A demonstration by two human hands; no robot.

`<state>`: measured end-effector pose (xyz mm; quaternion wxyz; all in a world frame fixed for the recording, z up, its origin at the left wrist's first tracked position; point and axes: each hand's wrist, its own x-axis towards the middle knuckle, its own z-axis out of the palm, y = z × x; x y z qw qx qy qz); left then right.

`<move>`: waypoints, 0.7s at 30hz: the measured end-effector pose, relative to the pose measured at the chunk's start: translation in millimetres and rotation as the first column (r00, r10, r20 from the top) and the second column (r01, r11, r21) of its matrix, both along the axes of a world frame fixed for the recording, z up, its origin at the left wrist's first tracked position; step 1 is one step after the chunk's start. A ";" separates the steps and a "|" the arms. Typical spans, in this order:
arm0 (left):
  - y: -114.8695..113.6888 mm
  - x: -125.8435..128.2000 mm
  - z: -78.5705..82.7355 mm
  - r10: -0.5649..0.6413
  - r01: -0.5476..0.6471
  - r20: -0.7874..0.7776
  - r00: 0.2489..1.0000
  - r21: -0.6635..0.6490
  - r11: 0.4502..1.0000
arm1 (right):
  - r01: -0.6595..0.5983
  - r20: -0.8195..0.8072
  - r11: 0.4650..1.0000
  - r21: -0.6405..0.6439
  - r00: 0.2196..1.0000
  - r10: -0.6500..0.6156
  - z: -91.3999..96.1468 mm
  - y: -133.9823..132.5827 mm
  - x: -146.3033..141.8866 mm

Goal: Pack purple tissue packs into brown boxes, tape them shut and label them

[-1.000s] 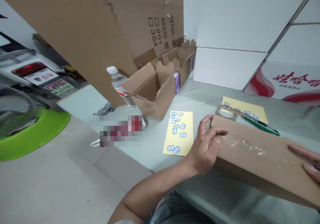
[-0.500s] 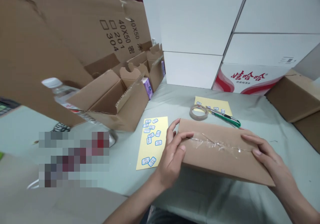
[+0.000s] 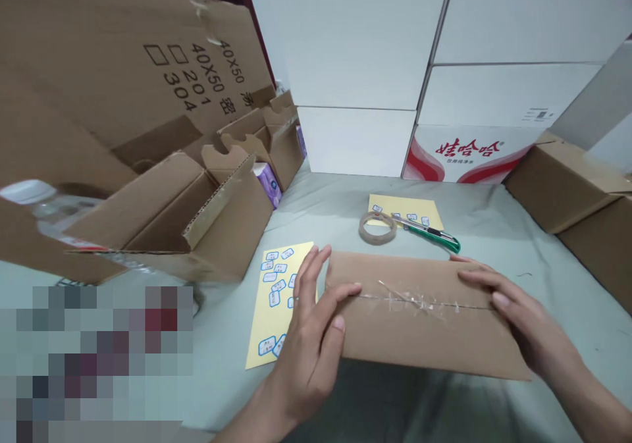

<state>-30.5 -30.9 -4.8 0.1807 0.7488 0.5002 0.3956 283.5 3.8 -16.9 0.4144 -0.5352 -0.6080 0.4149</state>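
Note:
A closed cardboard box (image 3: pixel 424 338) is between my hands, with wrinkled clear tape (image 3: pixel 419 301) along its top seam. My left hand (image 3: pixel 313 338) holds the left end, index finger and thumb on the cardboard, other fingers raised at the far corner. At the right end, my right hand (image 3: pixel 528 318) grips the box with thumb and fingers over the top. Just beyond it lie a roll of tape (image 3: pixel 378 238) and a green utility knife (image 3: pixel 437 236), near a yellow sticker sheet (image 3: pixel 428 209). Another yellow sheet (image 3: pixel 257 318) with blue-edged labels is partly behind my left hand.
Open cardboard boxes (image 3: pixel 257 229) stand at left, a purple packet (image 3: pixel 267 183) beside them. A plastic bottle (image 3: pixel 44 206) leans there before a large cardboard panel (image 3: pixel 89 68). White cartons (image 3: pixel 353 140) form the back; another brown box (image 3: pixel 597 232) stands at right.
The box has become more level and shifted slightly left and down in view, both hands still on it. My left fingers are more spread. The whole view has shifted too.

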 end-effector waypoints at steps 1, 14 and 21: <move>0.9 -2.6 2.4 -0.039 0.041 -0.069 0.997 0.032 0.999 | -0.005 -0.005 0.999 0.035 1.000 0.005 1.3 11.2 3.4; 4.4 -4.5 21.3 -0.061 0.116 -0.352 0.934 0.137 0.984 | -0.400 0.531 0.893 0.205 0.812 0.242 -47.4 173.0 -71.4; 14.7 -6.7 39.2 -0.104 0.207 -0.510 0.854 0.148 0.967 | -0.410 0.299 0.907 0.094 0.881 0.367 5.7 165.4 -57.7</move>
